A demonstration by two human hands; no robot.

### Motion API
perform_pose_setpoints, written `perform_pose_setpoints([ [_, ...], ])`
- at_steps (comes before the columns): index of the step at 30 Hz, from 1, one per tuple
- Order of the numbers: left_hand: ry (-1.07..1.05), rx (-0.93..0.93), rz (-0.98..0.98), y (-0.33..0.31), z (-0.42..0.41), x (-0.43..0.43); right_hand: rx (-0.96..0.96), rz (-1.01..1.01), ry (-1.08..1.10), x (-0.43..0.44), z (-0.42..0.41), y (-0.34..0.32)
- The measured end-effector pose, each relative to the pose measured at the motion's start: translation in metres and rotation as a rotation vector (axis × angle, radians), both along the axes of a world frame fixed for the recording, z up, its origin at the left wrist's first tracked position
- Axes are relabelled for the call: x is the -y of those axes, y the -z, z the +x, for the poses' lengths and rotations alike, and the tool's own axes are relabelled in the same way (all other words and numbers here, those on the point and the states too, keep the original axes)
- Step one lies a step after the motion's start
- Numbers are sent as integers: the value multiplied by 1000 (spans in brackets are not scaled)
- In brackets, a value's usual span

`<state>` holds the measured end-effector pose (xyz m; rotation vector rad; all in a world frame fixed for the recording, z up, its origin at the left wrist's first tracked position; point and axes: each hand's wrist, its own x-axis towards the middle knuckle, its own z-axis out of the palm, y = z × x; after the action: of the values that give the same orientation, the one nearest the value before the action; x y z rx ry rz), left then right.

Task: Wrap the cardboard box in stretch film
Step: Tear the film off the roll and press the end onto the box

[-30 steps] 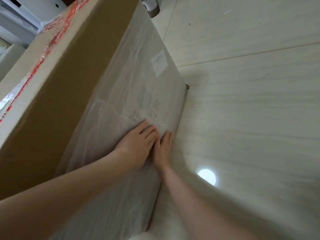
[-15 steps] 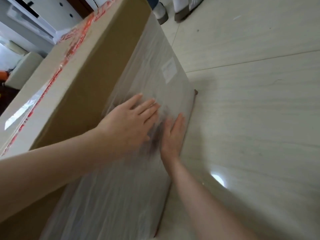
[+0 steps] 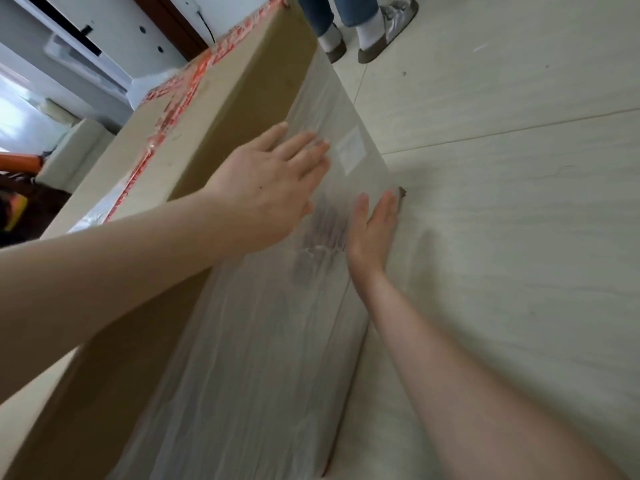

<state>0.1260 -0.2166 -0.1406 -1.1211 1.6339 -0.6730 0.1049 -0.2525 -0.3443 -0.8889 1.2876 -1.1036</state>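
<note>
Brown cardboard box [image 3: 221,109], red-orange tape [image 3: 180,98]; cloudy clear stretch film [image 3: 263,341]; pale streaked floor [image 3: 519,220].

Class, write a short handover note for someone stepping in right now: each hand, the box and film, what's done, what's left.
Left hand: open, flat on the stretch film near the box's upper edge.
Right hand: open, flat on the film low down, by the floor.
Cardboard box: on the floor.
Done: one side filmed.
Left: wrap the bare brown side and taped top. No film roll in view.
</note>
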Motion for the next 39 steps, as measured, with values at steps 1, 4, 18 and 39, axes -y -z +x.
perform_pose_setpoints([
  [1, 16, -1, 10, 3, -1, -8, 13, -26, -16, -8, 2, -4],
  [4, 28, 44, 81, 19, 1, -35, 56, -97, -77, -28, 11, -13],
  [18, -16, 261, 128, 40, 25, -40, -52, -76, -143, -32, 41, -23],
  [39, -25, 109, 73, 49, 9, -14, -8, 59, 12, 25, 7, 9],
])
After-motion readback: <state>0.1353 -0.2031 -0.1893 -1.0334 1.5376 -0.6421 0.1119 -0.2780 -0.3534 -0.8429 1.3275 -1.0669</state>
